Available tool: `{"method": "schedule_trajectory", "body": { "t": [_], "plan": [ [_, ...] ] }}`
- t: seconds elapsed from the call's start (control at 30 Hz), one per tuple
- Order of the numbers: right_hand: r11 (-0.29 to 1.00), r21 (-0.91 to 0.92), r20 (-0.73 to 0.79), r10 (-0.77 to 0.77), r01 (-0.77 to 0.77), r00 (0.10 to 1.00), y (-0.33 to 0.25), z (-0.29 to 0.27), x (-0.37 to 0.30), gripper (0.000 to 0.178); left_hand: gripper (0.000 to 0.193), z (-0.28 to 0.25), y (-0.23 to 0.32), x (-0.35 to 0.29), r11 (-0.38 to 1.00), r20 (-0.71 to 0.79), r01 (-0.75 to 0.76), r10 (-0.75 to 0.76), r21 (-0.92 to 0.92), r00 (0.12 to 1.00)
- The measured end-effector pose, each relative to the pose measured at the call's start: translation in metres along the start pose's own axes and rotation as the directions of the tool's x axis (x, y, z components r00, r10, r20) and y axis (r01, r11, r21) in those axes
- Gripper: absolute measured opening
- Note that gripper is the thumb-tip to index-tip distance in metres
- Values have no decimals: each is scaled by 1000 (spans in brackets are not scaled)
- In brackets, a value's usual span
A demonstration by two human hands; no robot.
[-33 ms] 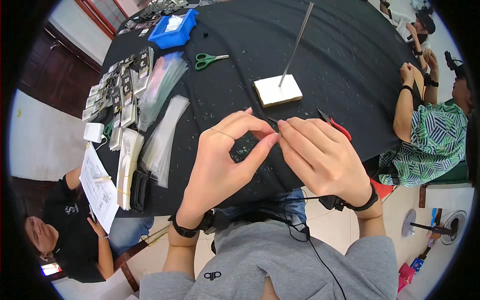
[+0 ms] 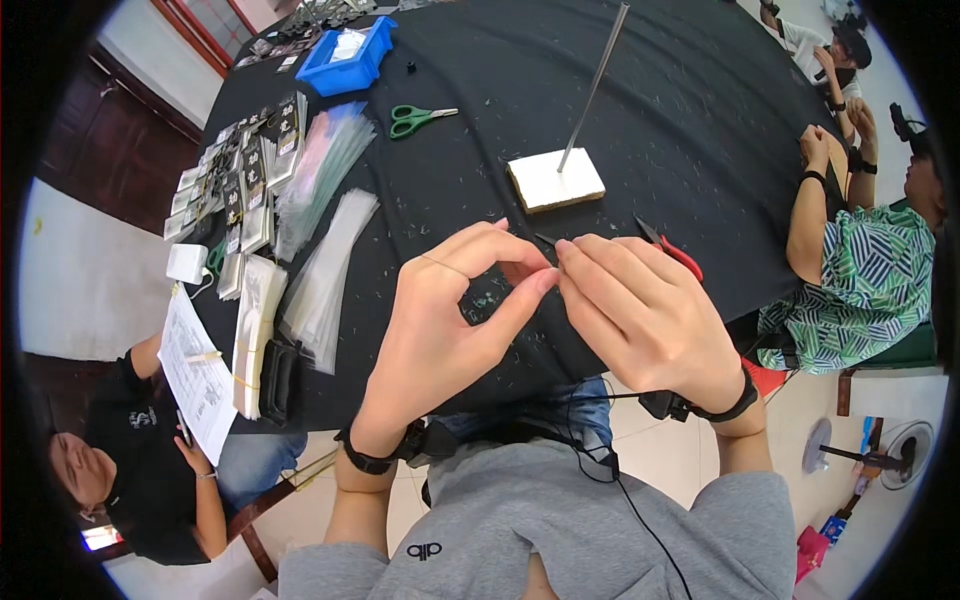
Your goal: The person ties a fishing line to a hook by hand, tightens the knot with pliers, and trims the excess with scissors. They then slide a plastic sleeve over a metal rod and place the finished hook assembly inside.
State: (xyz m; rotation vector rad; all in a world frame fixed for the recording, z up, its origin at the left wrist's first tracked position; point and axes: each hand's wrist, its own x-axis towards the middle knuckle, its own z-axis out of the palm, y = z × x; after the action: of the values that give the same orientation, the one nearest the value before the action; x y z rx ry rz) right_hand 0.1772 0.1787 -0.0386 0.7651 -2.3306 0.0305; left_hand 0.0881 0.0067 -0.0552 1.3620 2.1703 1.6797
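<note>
My left hand [image 2: 440,310] is raised over the near part of the black tablecloth, its thumb and index finger curled round and brought together. A thin brownish thread or band crosses the back of that hand. My right hand [image 2: 640,310] meets it at the fingertips, its fingers closed in a pinch; whatever lies between them is too small or hidden to make out. A dark pointed tip [image 2: 545,240] shows beside the right fingertips; I cannot tell whether it is held. Partly behind the right hand lies a red-handled cutting tool [image 2: 680,258].
Beyond my hands, a thin metal rod [image 2: 592,90] stands on a white-topped block [image 2: 540,182]. Green-handled scissors [image 2: 410,121], a blue bin [image 2: 350,70], transparent sleeves [image 2: 330,280] and packaged strips [image 2: 250,190] lie leftward. People sit at both sides. Small scraps dot the cloth.
</note>
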Motion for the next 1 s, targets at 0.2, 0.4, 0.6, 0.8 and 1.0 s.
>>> {"method": "schedule_trajectory", "body": {
  "t": [0.2,0.4,0.6,0.8,1.0],
  "plan": [
    [1000,19,30,3,-4,1000,1,2,-2,29,10,2,0,-2,989,20,126,-125,-73,992],
    [996,84,7,37,-37,999,2,4,-3,29,10,6,-6,-12,945,32,210,-209,-251,977],
    [974,221,6,52,-53,999,8,6,-6,27,9,12,-7,-15,893,-14,253,-277,-371,961],
    [950,310,-13,54,-47,998,14,11,-4,25,10,6,-8,-14,892,79,305,-296,-334,952],
    [936,347,-5,70,-63,998,19,10,-1,25,11,5,-7,-9,824,116,375,-361,-425,925]
  ]
}}
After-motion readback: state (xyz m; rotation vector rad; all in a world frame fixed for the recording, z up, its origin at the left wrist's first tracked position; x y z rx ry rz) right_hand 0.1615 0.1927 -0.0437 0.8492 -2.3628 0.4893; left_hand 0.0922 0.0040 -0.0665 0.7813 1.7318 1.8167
